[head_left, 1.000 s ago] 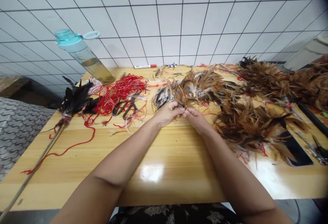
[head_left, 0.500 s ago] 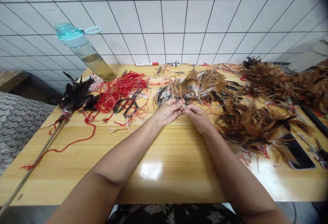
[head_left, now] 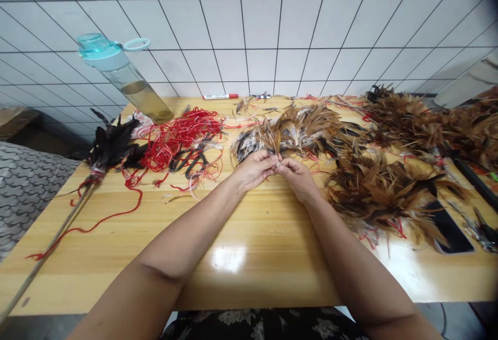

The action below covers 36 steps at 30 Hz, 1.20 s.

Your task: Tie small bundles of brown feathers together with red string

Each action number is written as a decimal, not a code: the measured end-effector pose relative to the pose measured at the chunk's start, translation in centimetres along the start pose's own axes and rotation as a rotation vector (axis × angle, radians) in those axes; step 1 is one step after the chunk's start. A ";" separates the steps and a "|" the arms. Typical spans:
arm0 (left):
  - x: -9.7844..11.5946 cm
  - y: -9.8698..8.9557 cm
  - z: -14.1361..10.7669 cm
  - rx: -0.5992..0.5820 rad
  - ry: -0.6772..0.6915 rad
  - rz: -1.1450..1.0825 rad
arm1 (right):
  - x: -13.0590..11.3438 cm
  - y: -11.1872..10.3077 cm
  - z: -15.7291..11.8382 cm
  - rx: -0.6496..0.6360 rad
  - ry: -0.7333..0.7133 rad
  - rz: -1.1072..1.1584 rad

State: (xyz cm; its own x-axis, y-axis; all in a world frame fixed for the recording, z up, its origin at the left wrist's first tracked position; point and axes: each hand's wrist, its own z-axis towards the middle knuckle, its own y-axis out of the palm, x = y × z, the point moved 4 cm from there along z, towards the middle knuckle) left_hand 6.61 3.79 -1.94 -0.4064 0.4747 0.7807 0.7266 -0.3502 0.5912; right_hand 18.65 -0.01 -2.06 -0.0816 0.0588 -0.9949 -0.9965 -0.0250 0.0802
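Near the middle of the table, my left hand (head_left: 254, 170) pinches a small bunch of brown feathers (head_left: 274, 145) between thumb and fingers. The tips point away from me, and the pale quill ends sit at my fingertips. My right hand (head_left: 299, 178) closes its thumb and forefinger on those same quill ends, touching the left fingertips. How many feathers I hold cannot be made out. Just beyond my hands lies a loose heap of brown and grey feathers (head_left: 307, 127). To the right is a fuller brown feather bundle (head_left: 383, 189) with red ties.
At left are tangled red string (head_left: 182, 132), dark-handled scissors (head_left: 194, 161), a water bottle (head_left: 130, 83) and a black feather bundle on a stick (head_left: 66, 231). A red marker (head_left: 220, 96) lies by the wall. A phone (head_left: 451, 231) and more feather bundles (head_left: 412, 122) are at right.
My hands stay together on the feathers, with only a slight shift of the right fingers. The whole view has slid slightly, so things appear a little further left.
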 end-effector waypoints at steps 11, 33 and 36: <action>1.1 -0.2 0.1 0.027 0.133 0.134 | 0.0 -0.8 0.2 0.103 0.034 -0.016; 2.9 -0.5 -0.1 0.127 0.396 0.603 | 0.2 -1.4 0.4 0.142 0.048 0.139; 3.9 -1.2 -0.2 0.258 0.503 0.959 | 0.2 -2.0 0.4 0.229 0.122 0.277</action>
State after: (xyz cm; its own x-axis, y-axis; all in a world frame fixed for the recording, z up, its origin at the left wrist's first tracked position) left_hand 4.00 5.90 0.46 0.2495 -0.3040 0.9194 0.9298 -0.1902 -0.3152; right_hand 20.60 0.46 -2.35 -0.3590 -0.0385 -0.9325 -0.9168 0.2017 0.3446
